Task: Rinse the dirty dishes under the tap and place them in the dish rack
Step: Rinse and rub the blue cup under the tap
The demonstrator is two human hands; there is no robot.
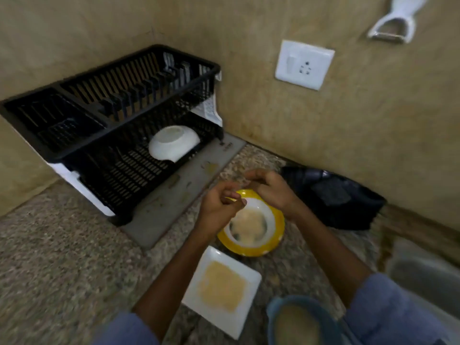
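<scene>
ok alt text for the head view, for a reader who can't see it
The left hand and right hand, fingers curled, are at the far rim of a dirty yellow-rimmed plate on a speckled counter; grip unclear. A dirty white square plate lies nearer, and a black dish rack behind holds one upturned white bowl.

Motion blur softens the yellow-rimmed plate (pixel 249 250) and the square white plate (pixel 224 290); the left hand (pixel 220 207) and right hand (pixel 271 192) hide its far rim, their grip unclear; the bottom edge cuts off a blue bowl (pixel 293 324); the top edge cuts off a white peeler (pixel 398 16).
</scene>
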